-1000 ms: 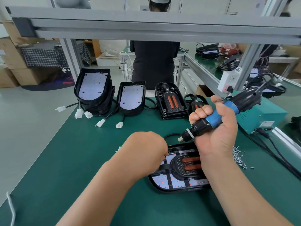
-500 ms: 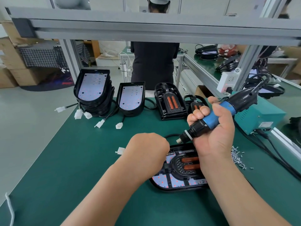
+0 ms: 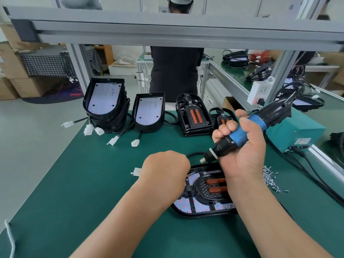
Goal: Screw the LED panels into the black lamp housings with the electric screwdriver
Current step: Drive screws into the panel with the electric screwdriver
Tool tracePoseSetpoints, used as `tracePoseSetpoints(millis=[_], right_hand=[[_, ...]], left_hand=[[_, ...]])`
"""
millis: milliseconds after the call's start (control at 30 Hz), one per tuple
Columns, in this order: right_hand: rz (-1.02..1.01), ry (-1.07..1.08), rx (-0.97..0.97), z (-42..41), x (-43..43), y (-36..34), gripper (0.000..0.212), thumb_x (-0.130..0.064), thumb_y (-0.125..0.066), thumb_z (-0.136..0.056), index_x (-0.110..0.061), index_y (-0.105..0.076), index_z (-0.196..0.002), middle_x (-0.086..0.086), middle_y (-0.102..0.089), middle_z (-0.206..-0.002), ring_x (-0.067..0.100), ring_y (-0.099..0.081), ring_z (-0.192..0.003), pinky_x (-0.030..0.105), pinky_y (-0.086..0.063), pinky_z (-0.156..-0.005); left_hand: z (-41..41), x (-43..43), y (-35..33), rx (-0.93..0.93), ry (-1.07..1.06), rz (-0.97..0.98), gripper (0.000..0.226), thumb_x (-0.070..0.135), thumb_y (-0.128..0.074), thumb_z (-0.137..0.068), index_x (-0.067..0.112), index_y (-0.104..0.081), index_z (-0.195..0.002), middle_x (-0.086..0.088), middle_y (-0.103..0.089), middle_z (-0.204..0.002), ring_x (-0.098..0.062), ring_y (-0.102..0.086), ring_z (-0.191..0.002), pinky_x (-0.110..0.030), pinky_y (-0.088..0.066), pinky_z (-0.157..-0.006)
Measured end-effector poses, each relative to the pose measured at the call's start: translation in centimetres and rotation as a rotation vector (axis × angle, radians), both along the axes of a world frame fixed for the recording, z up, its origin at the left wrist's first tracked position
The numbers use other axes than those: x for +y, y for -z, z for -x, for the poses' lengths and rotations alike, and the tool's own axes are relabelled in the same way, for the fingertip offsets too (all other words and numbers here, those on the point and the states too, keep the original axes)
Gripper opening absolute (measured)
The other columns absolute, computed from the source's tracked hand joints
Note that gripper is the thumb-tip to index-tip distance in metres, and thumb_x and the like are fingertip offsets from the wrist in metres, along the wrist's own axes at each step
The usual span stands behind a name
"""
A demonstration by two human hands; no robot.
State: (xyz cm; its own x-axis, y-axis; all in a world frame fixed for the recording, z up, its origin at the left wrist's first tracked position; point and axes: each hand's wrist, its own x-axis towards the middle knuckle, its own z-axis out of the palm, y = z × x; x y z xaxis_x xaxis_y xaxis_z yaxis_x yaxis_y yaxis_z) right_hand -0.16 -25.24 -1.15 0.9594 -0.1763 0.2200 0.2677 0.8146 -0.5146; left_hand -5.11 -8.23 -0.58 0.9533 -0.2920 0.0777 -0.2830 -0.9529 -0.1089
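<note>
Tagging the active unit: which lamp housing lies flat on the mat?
The lamp housing nearest the camera, below the right hand; the other housings stand propped at the far edge.

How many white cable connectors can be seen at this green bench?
6. One connector sticks past the mat's left edge, two lie by the left housing stack, two further right, one beside the left hand. More may be hidden.

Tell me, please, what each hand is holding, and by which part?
The right hand grips the electric screwdriver by its blue barrel. The left hand has its hold, if any, hidden.
</note>
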Motion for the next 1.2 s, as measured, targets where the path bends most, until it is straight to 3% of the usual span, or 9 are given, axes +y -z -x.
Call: tracePoseSetpoints(millis=[100, 233, 400, 500, 567, 633, 800, 967, 1200], right_hand=[[0.012, -0.01, 0.006, 0.1, 0.2, 0.1, 0.015, -0.016, -0.057, -0.093, -0.016, -0.063, -0.107, 0.0, -0.05, -0.077, 0.016, -0.05, -0.067, 0.028, -0.047, -0.07], [0.026, -0.017, 0.007, 0.1, 0.3, 0.3, 0.014, -0.015, -0.056, -0.095, -0.015, -0.062, -0.107, 0.0, -0.051, -0.076, 0.016, -0.05, -0.068, 0.029, -0.048, -0.07], [-0.012, 0.0, 0.014, 0.0, 0.2, 0.2, 0.012, -0.016, -0.053, -0.099, -0.014, -0.06, -0.108, 0.0, -0.049, -0.078, 0.015, -0.05, -0.068, 0.028, -0.047, -0.07], [-0.065, 0.026, 0.054, -0.2, 0.0, 0.1, 0.009, -0.017, -0.055, -0.102, -0.013, -0.06, -0.108, 0.0, -0.049, -0.079, 0.014, -0.049, -0.068, 0.027, -0.047, -0.068], [-0.089, 0.049, 0.075, -0.3, -0.1, 0.0, 0.009, -0.017, -0.06, -0.101, -0.012, -0.059, -0.108, 0.001, -0.05, -0.079, 0.015, -0.05, -0.067, 0.028, -0.048, -0.066], [-0.101, 0.063, 0.085, -0.3, -0.2, -0.1, 0.01, -0.017, -0.065, -0.098, -0.012, -0.059, -0.104, 0.001, -0.051, -0.08, 0.015, -0.051, -0.067, 0.028, -0.048, -0.066], [-0.106, 0.061, 0.081, -0.2, 0.0, 0.0, 0.01, -0.019, -0.068, -0.096, -0.013, -0.061, -0.099, 0.0, -0.05, -0.081, 0.014, -0.05, -0.067, 0.028, -0.046, -0.068], [-0.127, 0.096, 0.107, -0.1, -0.1, 0.2, 0.011, -0.02, -0.065, -0.099, -0.012, -0.059, -0.103, 0.001, -0.051, -0.081, 0.015, -0.051, -0.067, 0.028, -0.047, -0.069], [-0.132, 0.1, 0.136, -0.3, -0.2, 0.4, 0.011, -0.019, -0.069, -0.095, -0.013, -0.061, -0.098, 0.0, -0.051, -0.08, 0.015, -0.051, -0.066, 0.028, -0.047, -0.065]], left_hand=[[-0.2, 0.1, 0.0, 0.02, 0.007, 0.047, 0.01, 0.012, -0.06, -0.088, 0.018, -0.061, -0.08, 0.001, -0.063, -0.081, -0.028, -0.061, -0.074, -0.03, -0.038, -0.057], [-0.1, 0.0, 0.0, 0.003, 0.03, 0.037, 0.011, 0.012, -0.057, -0.091, 0.019, -0.063, -0.085, 0.002, -0.058, -0.078, -0.028, -0.058, -0.072, -0.03, -0.035, -0.055], [-0.4, 0.6, -0.2, 0.083, 0.062, 0.239, 0.016, 0.017, -0.055, -0.088, 0.017, -0.071, -0.089, 0.002, -0.071, -0.092, -0.024, -0.067, -0.091, -0.037, -0.058, -0.077], [-0.7, 1.6, -0.7, 0.209, 0.078, 0.54, 0.014, 0.019, -0.061, -0.086, 0.018, -0.073, -0.079, 0.024, -0.066, -0.068, 0.002, -0.06, -0.066, -0.018, -0.048, -0.057], [-0.9, 2.0, -0.9, 0.245, 0.079, 0.688, 0.013, 0.021, -0.065, -0.087, 0.023, -0.073, -0.078, 0.03, -0.053, -0.05, 0.006, -0.05, -0.049, -0.01, -0.032, -0.044], [-1.0, 2.2, -0.7, 0.217, 0.082, 0.752, 0.01, 0.025, -0.067, -0.087, 0.026, -0.071, -0.078, 0.032, -0.051, -0.05, 0.005, -0.049, -0.049, -0.01, -0.033, -0.045], [-1.2, 2.1, 0.0, 0.179, 0.091, 0.756, 0.008, 0.03, -0.068, -0.087, 0.028, -0.07, -0.08, 0.04, -0.053, -0.063, 0.005, -0.052, -0.058, -0.012, -0.039, -0.055], [-1.2, 2.0, 0.1, 0.179, 0.085, 0.752, 0.007, 0.031, -0.067, -0.087, 0.028, -0.071, -0.082, 0.025, -0.061, -0.071, -0.009, -0.057, -0.064, -0.022, -0.046, -0.058], [-1.2, 1.9, 0.2, 0.176, 0.108, 0.763, 0.009, 0.027, -0.067, -0.088, 0.027, -0.07, -0.08, 0.025, -0.054, -0.055, -0.004, -0.047, -0.05, -0.013, -0.037, -0.049]])
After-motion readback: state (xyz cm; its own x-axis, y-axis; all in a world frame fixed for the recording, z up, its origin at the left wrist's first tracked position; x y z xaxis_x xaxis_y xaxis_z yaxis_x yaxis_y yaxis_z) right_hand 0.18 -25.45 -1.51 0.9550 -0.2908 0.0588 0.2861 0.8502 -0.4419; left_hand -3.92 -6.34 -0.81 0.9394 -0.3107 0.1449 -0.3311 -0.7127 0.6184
